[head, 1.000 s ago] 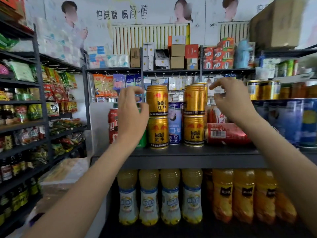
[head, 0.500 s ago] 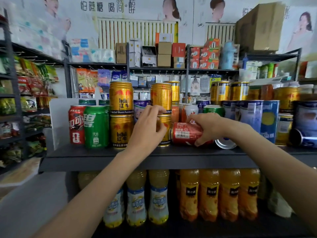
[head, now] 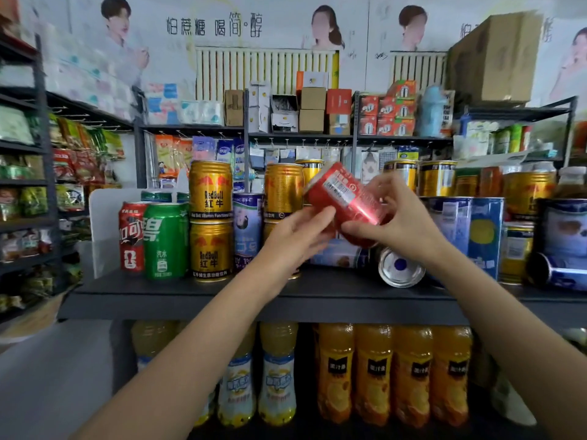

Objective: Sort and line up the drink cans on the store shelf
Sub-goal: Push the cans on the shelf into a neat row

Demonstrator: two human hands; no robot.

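Note:
A red cola can (head: pixel 344 195) hangs tilted above the dark shelf (head: pixel 190 296). My right hand (head: pixel 397 217) grips it from the right and below. My left hand (head: pixel 298 230) touches its lower left side with fingers nearly straight. On the shelf's left stand a red cola can (head: pixel 131 236), a green soda can (head: pixel 165 241) and two stacked gold Red Bull cans (head: pixel 210 220). A blue-white can (head: pixel 247 230) stands beside them, with more gold cans (head: pixel 282 188) behind my hands. A blue can (head: pixel 401 268) lies on its side under my right hand.
Blue and gold cans (head: pixel 482 230) crowd the shelf's right part. Yellow and orange juice bottles (head: pixel 374 373) fill the shelf below. Snack racks (head: pixel 28 192) stand to the left. Boxes and hanging goods fill the far shelves (head: pixel 301 134).
My right hand has lifted the red can off the shelf, where it lay on its side, and tilted it up. My left hand left the gold cans and came to the red can.

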